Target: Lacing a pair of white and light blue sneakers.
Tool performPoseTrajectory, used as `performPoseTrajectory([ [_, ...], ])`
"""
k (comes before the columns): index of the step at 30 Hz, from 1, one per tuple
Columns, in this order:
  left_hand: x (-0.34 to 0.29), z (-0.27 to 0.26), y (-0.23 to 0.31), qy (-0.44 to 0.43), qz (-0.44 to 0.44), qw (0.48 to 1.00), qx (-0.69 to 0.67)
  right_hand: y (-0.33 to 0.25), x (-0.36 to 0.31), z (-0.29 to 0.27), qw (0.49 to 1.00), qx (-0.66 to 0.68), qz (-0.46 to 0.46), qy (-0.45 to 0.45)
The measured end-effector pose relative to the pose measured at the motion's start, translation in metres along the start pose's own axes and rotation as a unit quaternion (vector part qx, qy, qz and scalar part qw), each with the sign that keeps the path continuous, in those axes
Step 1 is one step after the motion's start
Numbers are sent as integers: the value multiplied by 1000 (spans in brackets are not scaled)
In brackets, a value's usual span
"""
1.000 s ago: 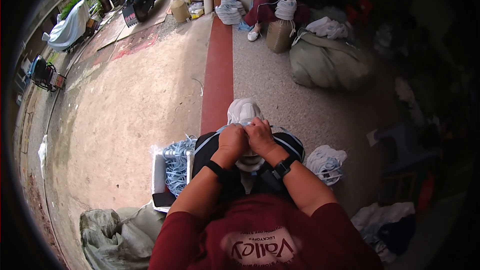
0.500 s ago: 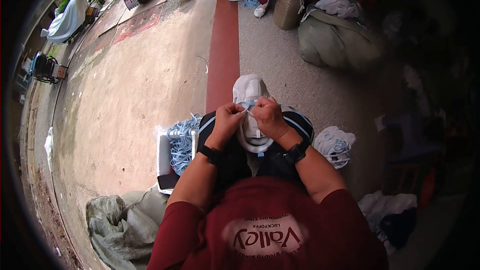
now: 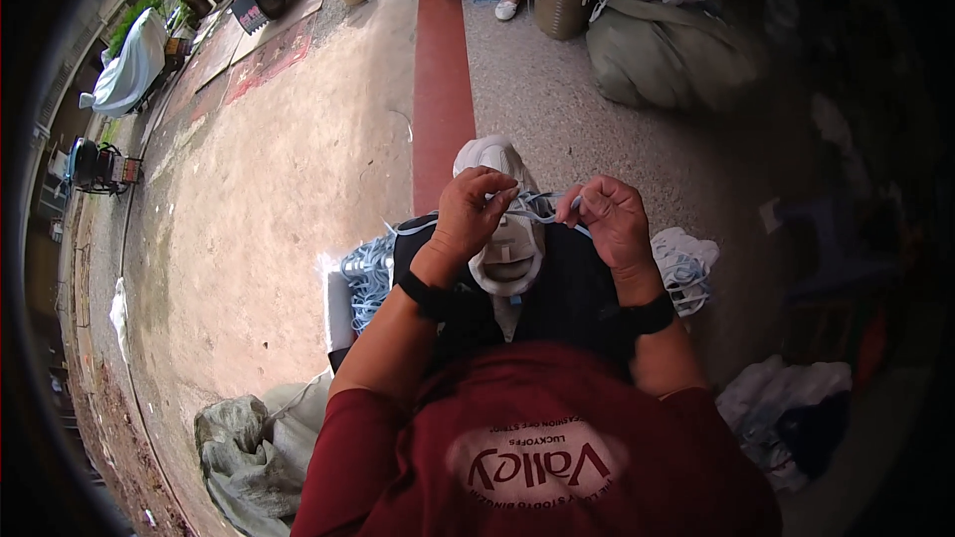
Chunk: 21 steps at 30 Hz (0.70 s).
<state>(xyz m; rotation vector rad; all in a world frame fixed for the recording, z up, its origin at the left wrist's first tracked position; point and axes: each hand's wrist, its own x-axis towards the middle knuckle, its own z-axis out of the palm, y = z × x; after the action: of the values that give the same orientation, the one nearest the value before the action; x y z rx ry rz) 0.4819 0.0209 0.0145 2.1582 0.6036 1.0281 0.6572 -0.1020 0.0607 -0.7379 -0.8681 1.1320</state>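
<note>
So the white shoe (image 3: pixel 515 236) sits between the knees (image 3: pixel 567 283), toe pointing away, with the pale blue lace (image 3: pixel 538 203) strung across its front. The left hand (image 3: pixel 468 214) and right hand (image 3: pixel 612 224) are apart, one each side, fingertips looking pinched on the lace; I'd keep the pull even and low so it stays flat, no twists. More blue laces (image 3: pixel 368 273) are heaped just left of the knees.
</note>
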Motion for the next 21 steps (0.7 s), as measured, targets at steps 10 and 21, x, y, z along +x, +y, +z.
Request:
performPoseTrajectory([
  [10,0,-13,39,-141,-211,937,-239,7,14,13,983,-175,-43,-35],
  [21,-7,26,6,-120,-3,963,240,83,6,-3,727,-683,-2,67],
])
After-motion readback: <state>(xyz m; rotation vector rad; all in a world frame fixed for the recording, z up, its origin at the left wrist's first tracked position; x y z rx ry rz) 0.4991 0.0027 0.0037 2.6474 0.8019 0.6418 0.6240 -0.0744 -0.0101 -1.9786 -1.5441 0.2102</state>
